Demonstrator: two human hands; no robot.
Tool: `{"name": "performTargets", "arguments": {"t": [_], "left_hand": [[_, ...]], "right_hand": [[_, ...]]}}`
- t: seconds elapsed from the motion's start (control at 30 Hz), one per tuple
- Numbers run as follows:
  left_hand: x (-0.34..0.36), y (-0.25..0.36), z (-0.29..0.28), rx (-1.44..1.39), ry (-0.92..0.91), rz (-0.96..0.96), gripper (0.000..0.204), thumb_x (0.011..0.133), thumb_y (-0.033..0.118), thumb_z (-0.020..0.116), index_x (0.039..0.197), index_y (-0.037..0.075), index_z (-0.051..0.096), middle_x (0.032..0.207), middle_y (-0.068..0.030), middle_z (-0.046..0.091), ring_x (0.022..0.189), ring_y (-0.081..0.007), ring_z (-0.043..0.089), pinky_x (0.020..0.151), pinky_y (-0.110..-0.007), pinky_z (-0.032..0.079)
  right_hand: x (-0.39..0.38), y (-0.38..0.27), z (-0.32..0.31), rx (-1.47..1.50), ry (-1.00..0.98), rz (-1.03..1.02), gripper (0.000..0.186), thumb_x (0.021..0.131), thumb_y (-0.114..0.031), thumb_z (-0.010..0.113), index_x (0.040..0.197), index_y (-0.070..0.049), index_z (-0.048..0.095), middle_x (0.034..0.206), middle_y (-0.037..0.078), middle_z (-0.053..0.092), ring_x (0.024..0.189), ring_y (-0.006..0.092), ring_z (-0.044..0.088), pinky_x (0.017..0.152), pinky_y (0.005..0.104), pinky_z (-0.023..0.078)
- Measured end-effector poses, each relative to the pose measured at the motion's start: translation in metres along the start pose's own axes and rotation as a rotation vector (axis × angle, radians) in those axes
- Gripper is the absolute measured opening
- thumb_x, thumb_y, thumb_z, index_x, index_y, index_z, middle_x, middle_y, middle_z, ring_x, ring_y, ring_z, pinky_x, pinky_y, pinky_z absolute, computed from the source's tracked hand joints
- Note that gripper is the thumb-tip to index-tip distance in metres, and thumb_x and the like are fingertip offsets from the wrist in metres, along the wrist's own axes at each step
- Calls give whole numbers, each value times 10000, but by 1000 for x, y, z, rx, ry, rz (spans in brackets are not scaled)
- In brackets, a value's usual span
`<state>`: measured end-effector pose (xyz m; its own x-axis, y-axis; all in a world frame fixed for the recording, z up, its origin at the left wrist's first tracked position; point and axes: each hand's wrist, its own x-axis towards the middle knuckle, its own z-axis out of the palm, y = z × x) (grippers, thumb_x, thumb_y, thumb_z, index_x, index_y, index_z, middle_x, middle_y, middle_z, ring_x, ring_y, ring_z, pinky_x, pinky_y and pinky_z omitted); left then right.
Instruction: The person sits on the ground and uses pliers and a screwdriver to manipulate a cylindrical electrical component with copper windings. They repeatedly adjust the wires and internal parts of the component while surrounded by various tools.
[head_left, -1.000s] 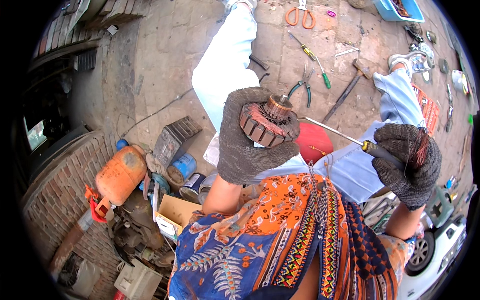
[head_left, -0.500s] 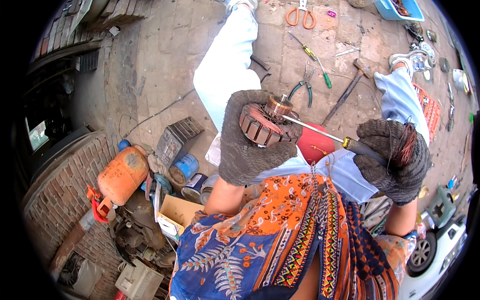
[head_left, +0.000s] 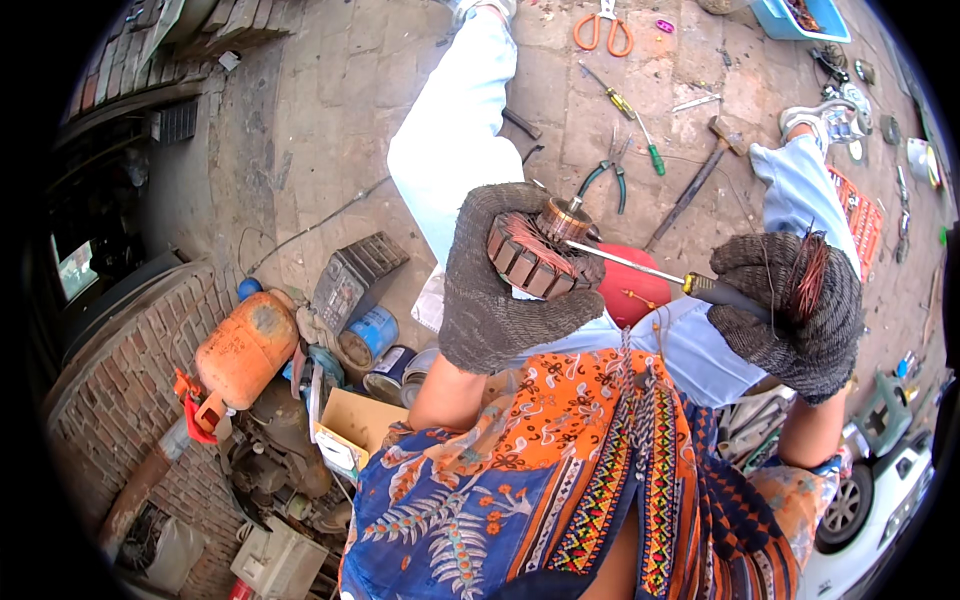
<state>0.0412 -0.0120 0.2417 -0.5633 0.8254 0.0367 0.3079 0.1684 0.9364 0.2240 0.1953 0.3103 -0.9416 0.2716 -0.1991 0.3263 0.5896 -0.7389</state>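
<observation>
— What is in the hands?

— The left hand (head_left: pixel 500 285), in a dark knitted work glove, is clamped around a round motor armature with copper windings and a slotted steel core (head_left: pixel 535 255). It sits in the palm above the lap, its copper commutator end pointing up and away. The right hand (head_left: pixel 795 310), gloved the same way, is closed on the dark handle of a long thin-shafted screwdriver (head_left: pixel 650 272), and a tuft of loose reddish copper wire (head_left: pixel 808 280) lies against the back of that glove.

— How do the two meet?

— The hands are well apart, joined only by the screwdriver: its shaft runs left from the right hand and the tip touches the armature's upper side, near the commutator.

— And around them?

— Under the hands are pale blue trouser legs and an orange patterned cloth (head_left: pixel 560 470). On the paved floor beyond lie green-handled pliers (head_left: pixel 605 175), a green-and-yellow screwdriver (head_left: pixel 612 97), a wooden-handled hammer (head_left: pixel 695 180) and orange-handled scissors (head_left: pixel 601 28). To the left stand an orange gas cylinder (head_left: pixel 245 345), some tins (head_left: pixel 368 338) and a brick wall (head_left: pixel 90 400).
</observation>
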Motion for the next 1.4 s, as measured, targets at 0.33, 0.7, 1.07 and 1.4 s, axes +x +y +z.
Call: {"name": "performTargets", "arguments": {"t": [0.33, 0.7, 1.07, 1.4], "left_hand": [[3, -11, -4, -692, -242, -44, 733, 534, 79, 862, 1139, 25, 451, 1031, -87, 569, 917, -164, 581, 767, -308, 486], [0, -4, -2, -892, -192, -309, 652, 594, -19, 806, 1140, 0, 452, 1007, -96, 564, 825, -180, 599, 685, -310, 499], [9, 1, -7, -996, -417, -496, 637, 593, -19, 805, 1128, 5, 460, 1011, -102, 564, 811, -171, 601, 682, -303, 504], [10, -18, -2, -1003, -539, -561, 627, 592, -16, 806, 1119, 12, 467, 1017, -106, 565, 810, -164, 602, 681, -296, 507]], "right_hand": [[25, 22, -24, 395, -195, 205, 435, 618, -23, 780, 1008, 38, 599, 931, 110, 659, 851, 199, 636, 787, 325, 506], [28, 40, -27, 132, -246, 40, 716, 559, -39, 840, 1186, 30, 501, 1068, 125, 617, 1003, 212, 597, 874, 360, 479], [22, 58, -36, -280, -101, 10, 728, 528, -238, 873, 1139, -4, 553, 1027, 129, 615, 967, 225, 593, 871, 348, 456], [52, 36, -41, -47, -151, -92, 572, 553, -239, 870, 1012, -20, 609, 917, 88, 627, 848, 208, 601, 795, 345, 471]]}}
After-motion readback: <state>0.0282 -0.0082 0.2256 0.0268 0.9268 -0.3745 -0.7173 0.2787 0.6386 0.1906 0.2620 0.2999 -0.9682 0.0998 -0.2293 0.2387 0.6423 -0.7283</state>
